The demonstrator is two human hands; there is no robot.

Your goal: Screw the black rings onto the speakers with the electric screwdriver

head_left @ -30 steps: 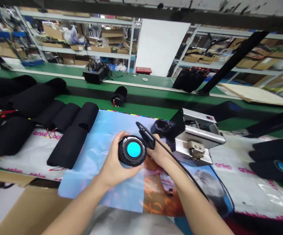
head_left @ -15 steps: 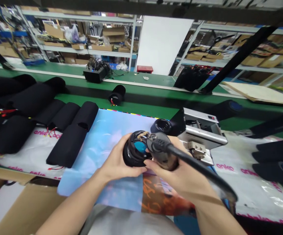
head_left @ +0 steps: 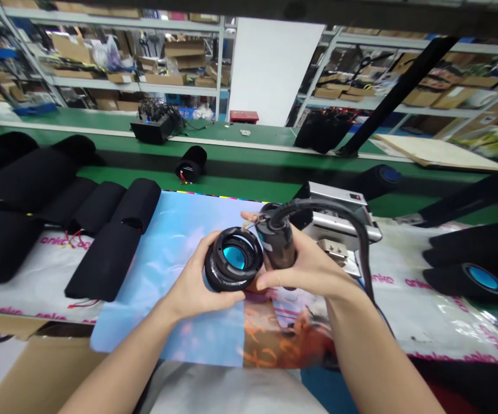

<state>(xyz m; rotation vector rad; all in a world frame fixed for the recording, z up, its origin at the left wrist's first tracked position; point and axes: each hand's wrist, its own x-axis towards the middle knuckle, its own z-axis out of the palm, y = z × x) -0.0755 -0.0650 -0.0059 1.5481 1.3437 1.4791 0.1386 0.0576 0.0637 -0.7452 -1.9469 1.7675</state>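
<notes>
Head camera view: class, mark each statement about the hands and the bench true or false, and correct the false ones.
1. The left hand holds a round black part with a blue centre. True.
2. The right hand is empty. False: it grips a black corded tool.
3. The tool's cable is red. False: it is black.
4. A silver machine stands behind the right hand. True.
5. Black sleeves lie left of the blue mat. True.

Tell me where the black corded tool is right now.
In the head view, centre-right: the right hand holds the black corded tool upright beside the round speaker part held by the left hand.
</notes>
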